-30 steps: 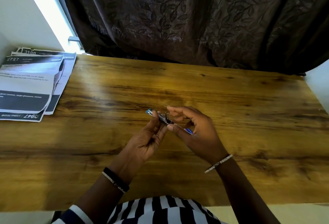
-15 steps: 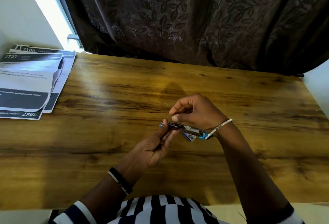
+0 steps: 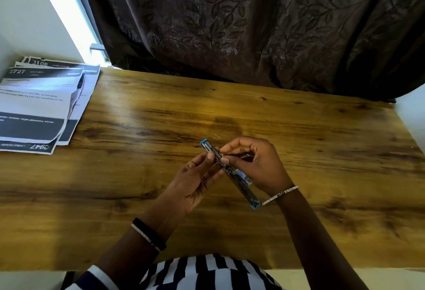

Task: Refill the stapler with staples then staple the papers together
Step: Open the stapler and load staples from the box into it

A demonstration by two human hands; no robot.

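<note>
CHANGE: stapler [image 3: 241, 186] swung from level to slanted, blue end away from me; I judge the refill unfinished | left grip [image 3: 195, 181] holds its middle | right grip [image 3: 253, 163] pinched narrow on its channel, staples too small to tell | papers [image 3: 34, 105] far left on tabletop [image 3: 138, 197], well apart.

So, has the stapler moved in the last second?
Yes. The stapler has turned steeper against the table's grain: its near end swung toward the person, its far end stays beside the loose staple.
</note>
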